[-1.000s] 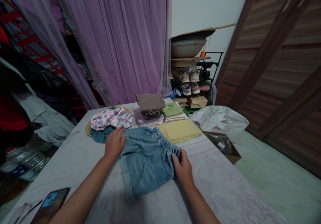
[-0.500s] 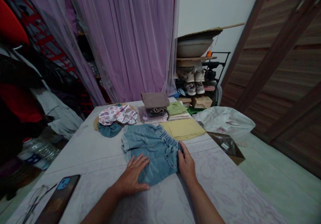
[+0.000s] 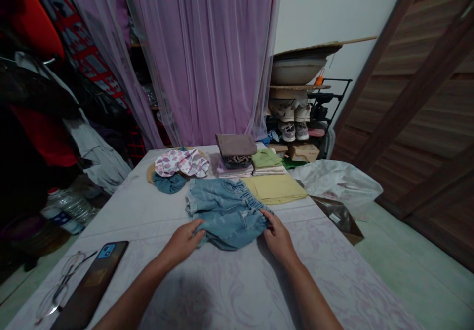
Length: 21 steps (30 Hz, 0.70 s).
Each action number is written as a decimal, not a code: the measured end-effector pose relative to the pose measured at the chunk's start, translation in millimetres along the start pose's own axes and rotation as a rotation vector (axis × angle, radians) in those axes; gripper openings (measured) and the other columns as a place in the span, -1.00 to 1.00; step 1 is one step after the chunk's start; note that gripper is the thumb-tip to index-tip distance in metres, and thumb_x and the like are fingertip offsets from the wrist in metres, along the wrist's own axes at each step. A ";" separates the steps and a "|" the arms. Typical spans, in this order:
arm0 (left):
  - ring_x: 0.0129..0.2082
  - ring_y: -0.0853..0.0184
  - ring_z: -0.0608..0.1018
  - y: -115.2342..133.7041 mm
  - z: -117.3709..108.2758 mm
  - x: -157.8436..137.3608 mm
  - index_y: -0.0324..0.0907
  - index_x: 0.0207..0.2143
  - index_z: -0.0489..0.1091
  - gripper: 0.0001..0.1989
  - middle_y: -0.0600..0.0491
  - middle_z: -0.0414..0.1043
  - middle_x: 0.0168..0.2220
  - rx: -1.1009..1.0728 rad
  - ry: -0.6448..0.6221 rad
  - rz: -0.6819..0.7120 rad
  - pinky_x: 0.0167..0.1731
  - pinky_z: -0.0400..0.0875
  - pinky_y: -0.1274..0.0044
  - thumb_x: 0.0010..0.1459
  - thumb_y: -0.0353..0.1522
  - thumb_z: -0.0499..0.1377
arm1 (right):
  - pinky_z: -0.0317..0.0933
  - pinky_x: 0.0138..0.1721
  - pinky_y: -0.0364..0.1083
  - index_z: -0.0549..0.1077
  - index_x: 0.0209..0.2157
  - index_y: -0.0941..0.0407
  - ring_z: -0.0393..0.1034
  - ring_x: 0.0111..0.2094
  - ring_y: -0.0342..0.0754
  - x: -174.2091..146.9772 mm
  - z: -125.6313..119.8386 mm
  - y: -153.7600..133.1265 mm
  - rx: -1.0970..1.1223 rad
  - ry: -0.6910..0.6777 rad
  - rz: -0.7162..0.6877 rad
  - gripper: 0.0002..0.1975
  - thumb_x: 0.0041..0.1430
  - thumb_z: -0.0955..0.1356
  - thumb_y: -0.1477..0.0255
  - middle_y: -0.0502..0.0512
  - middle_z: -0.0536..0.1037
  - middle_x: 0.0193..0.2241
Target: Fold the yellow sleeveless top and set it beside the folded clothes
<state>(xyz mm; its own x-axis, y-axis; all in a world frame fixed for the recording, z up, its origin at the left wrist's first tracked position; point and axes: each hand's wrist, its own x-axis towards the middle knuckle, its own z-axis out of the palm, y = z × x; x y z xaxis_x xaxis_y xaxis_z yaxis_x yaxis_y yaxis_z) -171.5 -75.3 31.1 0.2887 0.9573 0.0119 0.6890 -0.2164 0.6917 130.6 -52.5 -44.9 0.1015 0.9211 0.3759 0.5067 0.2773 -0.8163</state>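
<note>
A pair of light blue denim shorts (image 3: 224,210) lies on the pale patterned bed sheet (image 3: 237,290), folded up from its near edge. My left hand (image 3: 183,242) grips the shorts' near left edge, fingers curled under the fabric. My right hand (image 3: 278,238) holds the near right edge by the elastic waistband. Just beyond the shorts lie a folded yellow cloth (image 3: 274,188), a stack of folded clothes (image 3: 237,156) and a floral garment (image 3: 181,163) over a teal one (image 3: 169,183).
A phone (image 3: 92,283) and glasses (image 3: 59,290) lie at the near left of the bed. A plastic bottle (image 3: 64,209) stands left of it. A white plastic bag (image 3: 338,182) and a brown packet (image 3: 338,216) sit at the right edge. A shoe rack (image 3: 301,123) stands behind.
My left hand came from the far left of the shorts to their near edge and folded the lower part up. The shorts now look shorter. My right hand stayed at the waistband.
</note>
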 end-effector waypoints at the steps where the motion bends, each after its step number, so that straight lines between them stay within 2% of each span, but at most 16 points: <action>1: -0.27 0.25 0.53 2.2 -11.0 0.4 -0.16 -0.28 0.40 -0.71 0.04 0.51 -0.33 -0.062 0.002 0.004 -0.21 0.40 0.49 0.14 -0.19 0.00 | 0.35 -0.15 0.00 0.48 0.03 0.05 0.44 -0.20 0.02 -0.6 -2.4 -6.9 -0.073 -0.014 -0.022 -0.40 -0.10 0.22 0.54 0.10 0.51 -0.23; 3: -0.25 0.25 0.52 8.5 -33.2 -1.3 -0.18 -0.27 0.40 -0.66 0.03 0.50 -0.31 -0.173 -0.023 0.011 -0.20 0.40 0.50 0.13 -0.11 0.03 | 0.33 -0.10 0.03 0.52 -0.05 0.04 0.40 -0.16 0.05 -1.2 -7.9 -23.8 -0.195 -0.022 -0.054 -0.47 -0.10 0.24 0.54 0.13 0.47 -0.22; 6: -0.28 0.29 0.50 19.8 -61.9 -10.0 -0.17 -0.29 0.41 -0.61 0.07 0.49 -0.32 -0.242 -0.164 0.003 -0.24 0.41 0.53 0.14 -0.04 0.06 | 0.21 0.08 0.13 0.55 -0.23 0.08 0.27 0.08 0.17 -0.6 -20.2 -51.2 -0.285 -0.065 -0.146 -0.63 -0.13 0.29 0.53 0.21 0.40 0.00; 9: -0.29 0.30 0.50 24.5 -80.1 -19.5 -0.16 -0.31 0.43 -0.62 0.10 0.50 -0.32 -0.204 -0.322 -0.018 -0.26 0.40 0.56 0.15 -0.03 0.09 | 0.05 0.20 0.16 0.49 -0.41 0.09 0.11 0.23 0.21 0.9 -36.6 -73.2 -0.266 -0.296 -0.230 -0.79 -0.17 0.31 0.54 0.19 0.37 0.13; 12: -0.28 0.29 0.50 18.2 -89.9 -18.2 -0.16 -0.32 0.45 -0.58 0.09 0.51 -0.32 -0.168 -0.413 -0.056 -0.26 0.40 0.56 0.14 0.00 0.09 | 0.14 0.11 0.04 0.43 -0.46 0.08 0.29 0.08 0.11 2.2 -47.1 -85.3 -0.157 -0.598 -0.243 -0.83 -0.19 0.31 0.56 0.12 0.52 -0.04; 14: -0.30 0.30 0.49 11.8 -95.3 -7.7 -0.16 -0.35 0.44 -0.54 0.10 0.49 -0.36 -0.128 -0.404 -0.067 -0.28 0.39 0.56 0.11 0.05 0.09 | 0.25 -0.12 -0.08 0.42 -0.45 0.08 0.41 -0.19 -0.01 4.2 -46.3 -87.3 -0.108 -0.712 -0.163 -0.85 -0.16 0.30 0.54 0.02 0.56 -0.29; 15: -0.31 0.30 0.49 9.3 -98.5 0.5 -0.15 -0.38 0.43 -0.52 0.10 0.48 -0.38 -0.096 -0.381 -0.067 -0.29 0.38 0.57 0.09 0.08 0.09 | 0.24 -0.25 -0.14 0.41 -0.45 0.08 0.39 -0.31 -0.07 6.2 -43.6 -86.6 -0.088 -0.742 -0.109 -0.88 -0.13 0.30 0.52 -0.03 0.52 -0.40; 16: -0.33 0.30 0.48 7.4 -102.1 10.7 -0.15 -0.40 0.43 -0.50 0.11 0.47 -0.40 -0.059 -0.353 -0.065 -0.30 0.37 0.57 0.06 0.11 0.09 | 0.20 -0.35 -0.18 0.41 -0.44 0.09 0.35 -0.40 -0.11 9.4 -39.6 -84.9 -0.065 -0.754 -0.057 -0.90 -0.09 0.30 0.49 -0.07 0.47 -0.48; 18: -0.35 0.29 0.47 5.8 -110.4 35.5 -0.14 -0.44 0.42 -0.46 0.11 0.45 -0.43 0.013 -0.301 -0.071 -0.32 0.36 0.56 0.00 0.15 0.10 | 0.16 -0.41 -0.19 0.43 -0.42 0.10 0.31 -0.44 -0.14 19.6 -28.6 -79.0 -0.001 -0.724 0.004 -0.90 -0.01 0.30 0.41 -0.09 0.43 -0.51; 19: -0.35 0.27 0.48 5.7 -114.2 49.5 -0.14 -0.45 0.43 -0.45 0.10 0.46 -0.43 0.039 -0.266 -0.081 -0.32 0.36 0.55 -0.03 0.17 0.09 | 0.17 -0.38 -0.19 0.44 -0.40 0.11 0.32 -0.41 -0.13 26.6 -22.0 -74.9 0.033 -0.679 0.014 -0.87 0.02 0.30 0.36 -0.08 0.44 -0.49; 21: -0.32 0.23 0.50 4.7 -118.7 78.2 -0.14 -0.41 0.45 -0.43 0.07 0.50 -0.39 0.074 -0.139 -0.112 -0.30 0.38 0.52 -0.03 0.18 0.06 | 0.22 -0.30 -0.14 0.47 -0.35 0.11 0.36 -0.35 -0.08 42.8 -7.5 -64.7 0.076 -0.506 0.050 -0.77 0.06 0.30 0.26 -0.03 0.48 -0.44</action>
<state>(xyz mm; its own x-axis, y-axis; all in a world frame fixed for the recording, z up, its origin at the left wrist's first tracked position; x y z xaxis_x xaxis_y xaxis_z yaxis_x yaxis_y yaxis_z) -224.5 21.3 121.0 0.2932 0.9416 -0.1656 0.7676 -0.1287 0.6279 108.6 -33.1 27.3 -0.3129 0.9454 0.0913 0.4459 0.2311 -0.8647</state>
